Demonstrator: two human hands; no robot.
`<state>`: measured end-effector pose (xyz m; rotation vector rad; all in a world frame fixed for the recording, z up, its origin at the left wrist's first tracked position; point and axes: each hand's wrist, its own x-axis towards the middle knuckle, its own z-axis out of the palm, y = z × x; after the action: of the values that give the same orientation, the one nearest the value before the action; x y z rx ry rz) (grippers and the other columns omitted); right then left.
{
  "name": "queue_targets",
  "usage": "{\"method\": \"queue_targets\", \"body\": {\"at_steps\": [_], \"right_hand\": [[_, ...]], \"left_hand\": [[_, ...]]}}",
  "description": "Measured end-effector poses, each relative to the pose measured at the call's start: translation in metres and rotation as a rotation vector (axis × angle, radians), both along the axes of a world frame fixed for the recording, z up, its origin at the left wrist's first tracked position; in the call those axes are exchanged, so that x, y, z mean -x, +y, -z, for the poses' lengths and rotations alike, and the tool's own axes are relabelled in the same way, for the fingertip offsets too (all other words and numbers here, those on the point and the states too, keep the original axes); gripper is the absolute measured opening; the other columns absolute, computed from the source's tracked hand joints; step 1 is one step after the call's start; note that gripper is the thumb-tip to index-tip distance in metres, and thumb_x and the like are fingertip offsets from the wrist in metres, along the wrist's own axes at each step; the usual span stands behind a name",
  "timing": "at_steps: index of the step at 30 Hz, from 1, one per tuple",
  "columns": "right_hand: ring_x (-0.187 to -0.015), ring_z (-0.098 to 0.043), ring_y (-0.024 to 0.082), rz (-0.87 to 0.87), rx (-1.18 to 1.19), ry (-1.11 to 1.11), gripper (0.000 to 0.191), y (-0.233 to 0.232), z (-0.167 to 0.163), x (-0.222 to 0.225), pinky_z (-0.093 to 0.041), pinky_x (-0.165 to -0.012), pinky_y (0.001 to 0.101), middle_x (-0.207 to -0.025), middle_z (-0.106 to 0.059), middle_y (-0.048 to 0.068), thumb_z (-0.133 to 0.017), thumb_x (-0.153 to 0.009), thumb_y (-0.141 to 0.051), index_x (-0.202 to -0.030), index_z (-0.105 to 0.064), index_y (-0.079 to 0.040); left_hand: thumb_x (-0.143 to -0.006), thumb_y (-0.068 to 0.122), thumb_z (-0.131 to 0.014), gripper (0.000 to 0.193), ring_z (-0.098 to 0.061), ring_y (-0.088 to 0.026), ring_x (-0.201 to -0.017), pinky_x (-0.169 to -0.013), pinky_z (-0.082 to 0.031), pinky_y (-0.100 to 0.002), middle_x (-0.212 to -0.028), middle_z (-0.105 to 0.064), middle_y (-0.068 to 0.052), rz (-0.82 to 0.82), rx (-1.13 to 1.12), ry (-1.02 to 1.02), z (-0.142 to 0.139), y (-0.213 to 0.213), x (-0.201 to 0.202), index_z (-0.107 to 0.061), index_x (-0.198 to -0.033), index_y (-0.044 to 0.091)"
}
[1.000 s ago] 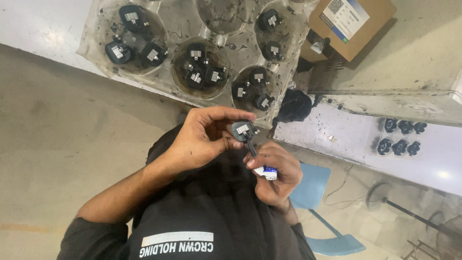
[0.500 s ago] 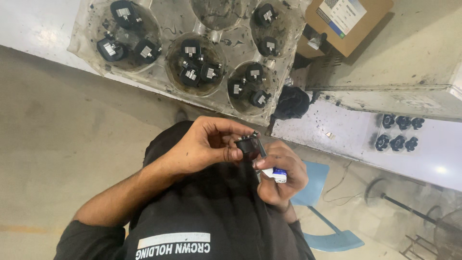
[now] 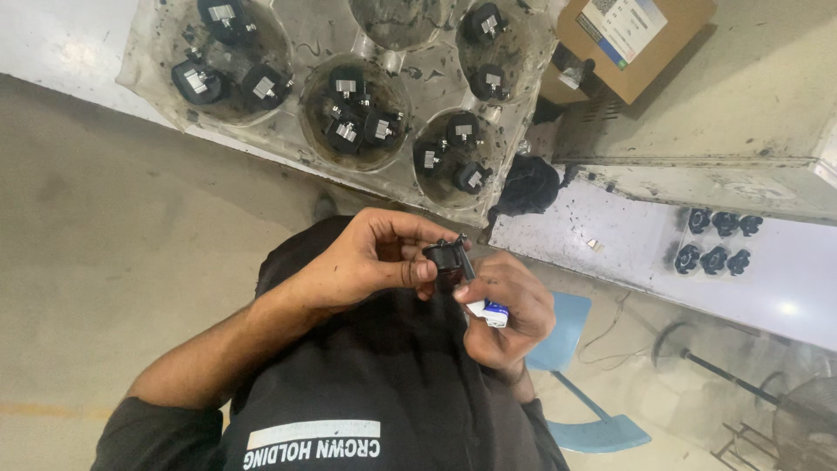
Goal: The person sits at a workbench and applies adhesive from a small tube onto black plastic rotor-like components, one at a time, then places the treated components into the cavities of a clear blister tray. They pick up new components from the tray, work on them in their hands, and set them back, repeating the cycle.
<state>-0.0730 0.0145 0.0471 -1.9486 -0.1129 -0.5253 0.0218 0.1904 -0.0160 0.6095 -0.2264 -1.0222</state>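
We pinch one small black part in the left hand, thumb and fingers clenched on it, held up close over our dark shirt so the right hand can work at it. The right grip is closed around a small white-and-blue tool, its tip touching the part. On the worktop, a clear moulded tray sorts like parts by well: three, four, three, two, with one well empty. Six black knobs lie in two rows on the white shelf. One cardboard box.
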Motion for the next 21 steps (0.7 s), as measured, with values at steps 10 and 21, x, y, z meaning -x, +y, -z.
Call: {"method": "queue_targets", "body": {"at_steps": [10,21], "right_hand": [[-0.072,-0.061,0.021,-0.011,0.040,0.069,0.032,-0.001,-0.013,-0.003,-0.047,-0.066,0.0305,-0.078,-0.066,0.007,-0.058,-0.058,0.012,-0.086,-0.068,-0.001],[-0.072,-0.056,0.016,0.248,-0.552,-0.157,0.028,-0.012,0.013,0.022,-0.053,-0.069,0.0375,-0.079,-0.057,0.008,-0.069,-0.107,-0.028,-0.115,-0.057,-0.004]], "left_hand": [[-0.098,0.009,-0.074,0.040,-0.069,-0.016,-0.084,-0.078,-0.058,-0.030,-0.105,-0.075,-0.012,0.004,0.101,0.089,-0.004,0.001,-0.003,-0.067,-0.134,-0.007],[-0.089,-0.003,-0.086,0.039,-0.076,-0.008,-0.098,-0.086,-0.067,-0.025,-0.107,-0.076,-0.003,-0.441,-0.377,-0.807,-0.040,-0.026,-0.102,-0.071,-0.125,0.003]]}}
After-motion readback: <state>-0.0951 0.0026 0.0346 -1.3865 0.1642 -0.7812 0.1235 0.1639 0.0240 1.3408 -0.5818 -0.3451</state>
